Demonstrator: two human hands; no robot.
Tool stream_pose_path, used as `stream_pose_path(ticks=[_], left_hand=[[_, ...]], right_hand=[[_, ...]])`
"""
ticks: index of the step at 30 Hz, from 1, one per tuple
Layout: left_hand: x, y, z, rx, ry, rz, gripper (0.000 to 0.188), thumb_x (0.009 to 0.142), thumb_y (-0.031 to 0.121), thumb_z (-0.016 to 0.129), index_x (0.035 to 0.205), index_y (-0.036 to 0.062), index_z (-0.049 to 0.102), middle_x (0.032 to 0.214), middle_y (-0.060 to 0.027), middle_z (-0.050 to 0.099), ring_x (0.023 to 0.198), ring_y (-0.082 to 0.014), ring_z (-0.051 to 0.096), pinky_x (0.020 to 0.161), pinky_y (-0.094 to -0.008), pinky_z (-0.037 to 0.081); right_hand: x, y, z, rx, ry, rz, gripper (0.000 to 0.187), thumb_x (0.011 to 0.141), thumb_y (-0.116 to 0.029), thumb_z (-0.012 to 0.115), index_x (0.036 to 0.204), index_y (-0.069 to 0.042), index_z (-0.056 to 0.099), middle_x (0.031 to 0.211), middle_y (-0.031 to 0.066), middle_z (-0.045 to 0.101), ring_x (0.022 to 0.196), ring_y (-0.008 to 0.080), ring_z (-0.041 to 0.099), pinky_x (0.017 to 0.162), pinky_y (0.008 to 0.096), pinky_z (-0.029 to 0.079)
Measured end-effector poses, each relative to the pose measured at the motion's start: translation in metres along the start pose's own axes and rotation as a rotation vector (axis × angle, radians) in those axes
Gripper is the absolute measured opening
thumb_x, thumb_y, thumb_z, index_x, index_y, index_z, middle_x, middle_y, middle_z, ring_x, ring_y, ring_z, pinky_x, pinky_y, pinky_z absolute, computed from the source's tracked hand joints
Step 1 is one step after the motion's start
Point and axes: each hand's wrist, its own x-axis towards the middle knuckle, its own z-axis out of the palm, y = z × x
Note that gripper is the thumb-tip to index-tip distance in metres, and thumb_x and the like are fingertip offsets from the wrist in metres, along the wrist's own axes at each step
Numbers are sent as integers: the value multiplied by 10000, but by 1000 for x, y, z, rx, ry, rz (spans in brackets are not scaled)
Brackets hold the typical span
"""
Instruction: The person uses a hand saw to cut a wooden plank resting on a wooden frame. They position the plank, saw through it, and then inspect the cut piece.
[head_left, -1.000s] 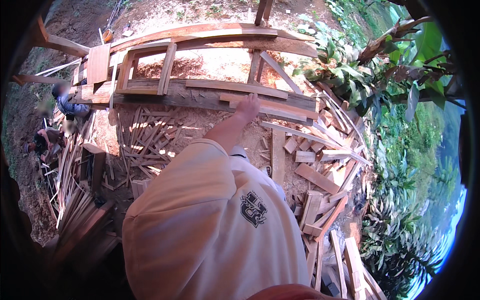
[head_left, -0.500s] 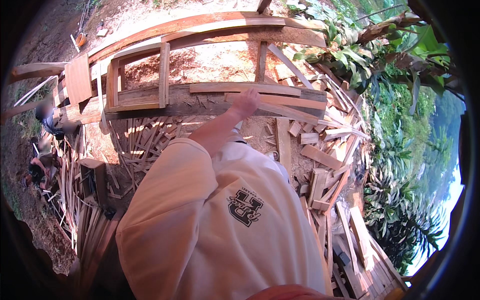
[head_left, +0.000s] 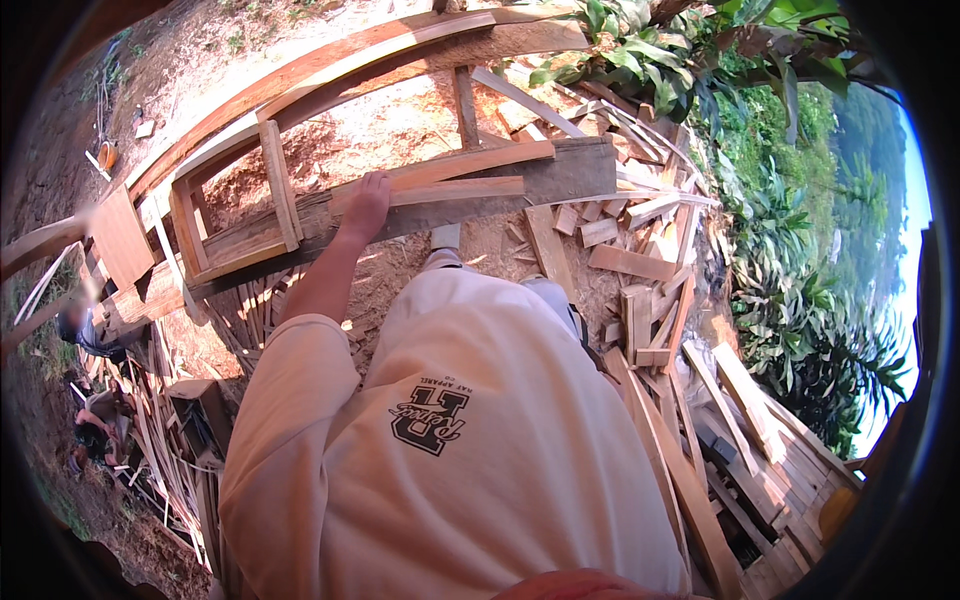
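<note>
My left hand (head_left: 366,207) reaches over the thick beam (head_left: 572,178) and is closed round the left end of the nearer wooden strip (head_left: 455,190). This strip lies along the beam's top. Right behind it a longer wooden strip (head_left: 475,165) rests on the beam, slanting slightly. The fingertips are partly hidden under the hand. To the left of my hand a small rectangular wooden frame (head_left: 280,185) stands fixed between the beam and the far rails. My right hand is out of view.
A heap of wood offcuts (head_left: 640,262) lies right of my legs, with long boards (head_left: 735,400) nearer. Thin sticks (head_left: 165,430) are piled on the left, where people (head_left: 95,335) crouch. Green plants (head_left: 790,270) border the right. Far rails (head_left: 370,60) run across the back.
My left hand has moved left along the beam, and the nearer strip has slid left with it. The whole view has turned, so the beam now slants.
</note>
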Motion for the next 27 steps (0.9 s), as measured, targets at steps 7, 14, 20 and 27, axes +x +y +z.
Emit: stream_pose_path(ticks=[7, 14, 20, 27], left_hand=[[-2, -10, 6, 51, 91, 14, 203, 949, 90, 558, 1129, 8, 606, 1279, -160, 611, 1235, -320, 581, 1042, -438, 498], [12, 0, 5, 91, 93, 18, 198, 933, 108, 575, 1105, 26, 629, 1257, -130, 631, 1216, -294, 601, 999, -417, 516], [18, 3, -1, 284, 80, 73, 161, 918, 150, 584, 1045, 67, 639, 1157, -100, 630, 1143, -249, 618, 962, -396, 518], [14, 1, 8, 203, 45, -17, 213, 905, 126, 582, 1087, 30, 636, 1176, -126, 627, 1160, -271, 612, 994, -390, 515]], right_hand=[[-6, 9, 7, 3, -13, 14, 207, 957, -188, 699, 877, 2, 718, 747, 46, 668, 688, 156, 626, 625, 351, 476], [-9, 15, 12, -7, -36, 23, 203, 954, -183, 703, 860, -4, 716, 736, 43, 662, 675, 155, 621, 616, 351, 471], [-15, 27, 7, -21, -49, 34, 201, 951, -180, 705, 846, -9, 713, 726, 41, 658, 665, 153, 617, 608, 351, 467], [-7, 22, 0, -55, -62, 22, 200, 948, -175, 709, 829, -15, 710, 715, 38, 652, 652, 152, 612, 599, 351, 463]])
